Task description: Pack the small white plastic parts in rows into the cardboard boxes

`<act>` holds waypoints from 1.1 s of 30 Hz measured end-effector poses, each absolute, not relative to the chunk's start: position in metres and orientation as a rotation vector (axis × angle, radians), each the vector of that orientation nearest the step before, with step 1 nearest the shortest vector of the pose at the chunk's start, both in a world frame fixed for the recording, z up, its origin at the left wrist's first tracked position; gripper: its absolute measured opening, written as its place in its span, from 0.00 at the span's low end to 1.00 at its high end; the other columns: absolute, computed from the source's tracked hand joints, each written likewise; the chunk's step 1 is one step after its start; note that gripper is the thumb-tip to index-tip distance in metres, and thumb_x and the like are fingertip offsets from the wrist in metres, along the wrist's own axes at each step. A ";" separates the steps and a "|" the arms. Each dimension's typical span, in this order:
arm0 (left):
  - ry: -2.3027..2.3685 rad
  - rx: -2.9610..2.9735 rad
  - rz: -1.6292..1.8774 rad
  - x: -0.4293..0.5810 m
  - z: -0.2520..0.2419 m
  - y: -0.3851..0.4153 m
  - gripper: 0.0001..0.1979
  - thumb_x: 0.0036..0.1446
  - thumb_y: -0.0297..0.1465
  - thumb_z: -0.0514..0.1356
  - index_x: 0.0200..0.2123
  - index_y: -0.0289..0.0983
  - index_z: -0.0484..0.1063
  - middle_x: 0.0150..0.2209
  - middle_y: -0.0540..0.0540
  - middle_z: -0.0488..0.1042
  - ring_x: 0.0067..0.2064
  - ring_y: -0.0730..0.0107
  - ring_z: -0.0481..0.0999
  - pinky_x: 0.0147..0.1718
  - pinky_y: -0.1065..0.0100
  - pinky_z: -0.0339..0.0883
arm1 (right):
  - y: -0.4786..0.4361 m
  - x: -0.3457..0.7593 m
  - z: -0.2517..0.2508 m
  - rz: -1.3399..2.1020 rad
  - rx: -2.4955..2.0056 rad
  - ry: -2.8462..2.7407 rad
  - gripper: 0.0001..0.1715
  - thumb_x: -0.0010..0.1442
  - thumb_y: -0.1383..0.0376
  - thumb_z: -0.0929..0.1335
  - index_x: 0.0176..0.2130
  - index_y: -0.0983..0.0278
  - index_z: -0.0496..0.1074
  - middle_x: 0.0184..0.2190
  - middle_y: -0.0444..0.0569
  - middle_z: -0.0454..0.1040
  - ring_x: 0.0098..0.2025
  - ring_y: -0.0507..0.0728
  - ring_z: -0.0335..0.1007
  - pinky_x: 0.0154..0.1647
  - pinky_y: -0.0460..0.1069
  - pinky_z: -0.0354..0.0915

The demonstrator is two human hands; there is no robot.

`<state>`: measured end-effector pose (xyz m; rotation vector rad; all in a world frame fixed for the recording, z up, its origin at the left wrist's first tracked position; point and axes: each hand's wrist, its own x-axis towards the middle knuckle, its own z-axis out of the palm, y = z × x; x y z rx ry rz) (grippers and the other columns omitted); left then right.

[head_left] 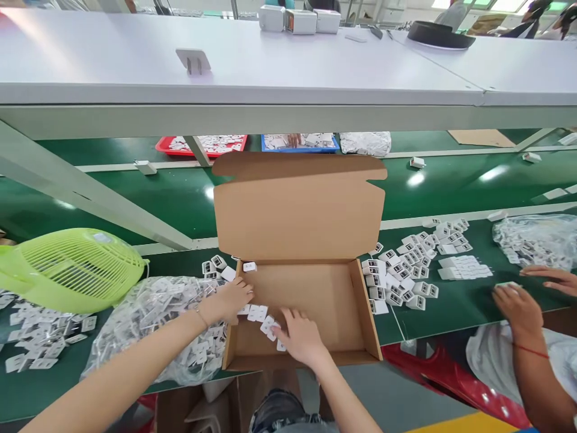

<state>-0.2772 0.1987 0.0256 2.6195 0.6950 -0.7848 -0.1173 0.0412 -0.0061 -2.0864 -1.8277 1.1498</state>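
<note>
An open cardboard box (pixel 315 294) stands in front of me, its lid raised at the back. Several small white plastic plates (pixel 258 313) lie inside along its left part. My left hand (pixel 232 299) reaches over the box's left wall with curled fingers; what they hold, if anything, is hidden. Inside the box, my right hand (pixel 301 337) has its fingers apart and touches the small white plates at its fingertips. Left of the box, a clear plastic bag (pixel 180 325) full of white pieces lies against it. White plug housings (pixel 219 264) sit by the back left corner.
At the left are a green fan (pixel 85 270) and loose white parts (pixel 40 337). Many white housings (pixel 401 270) stand right of the box. A co-worker's hands (pixel 518 307) rest near another bag (pixel 536 240). A white shelf (pixel 270 66) crosses above; red (pixel 225 143) and blue trays (pixel 333 146) lie behind.
</note>
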 end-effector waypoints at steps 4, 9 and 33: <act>0.489 2.756 -0.820 -0.283 0.017 0.194 0.18 0.40 0.22 0.60 0.39 0.32 0.69 0.40 0.39 0.69 0.43 0.57 0.67 0.43 0.61 0.57 | 0.068 -0.114 -0.002 1.127 -1.828 -1.918 0.25 0.56 0.56 0.62 0.53 0.59 0.59 0.50 0.52 0.65 0.52 0.62 0.59 0.48 0.55 0.58; 0.323 2.755 -0.698 -0.278 0.010 0.202 0.17 0.38 0.21 0.60 0.36 0.34 0.69 0.41 0.42 0.69 0.44 0.59 0.66 0.46 0.62 0.56 | 0.093 -0.135 -0.012 1.322 -1.682 -2.018 0.29 0.52 0.56 0.65 0.52 0.62 0.60 0.48 0.54 0.66 0.49 0.63 0.62 0.46 0.56 0.59; 1.663 2.287 -0.535 -0.277 0.017 0.078 0.18 0.53 0.17 0.42 0.38 0.27 0.70 0.35 0.35 0.74 0.37 0.55 0.74 0.33 0.59 0.67 | 0.164 -0.141 -0.042 1.202 -1.452 -2.059 0.15 0.51 0.64 0.67 0.41 0.62 0.69 0.39 0.49 0.71 0.41 0.57 0.67 0.43 0.52 0.62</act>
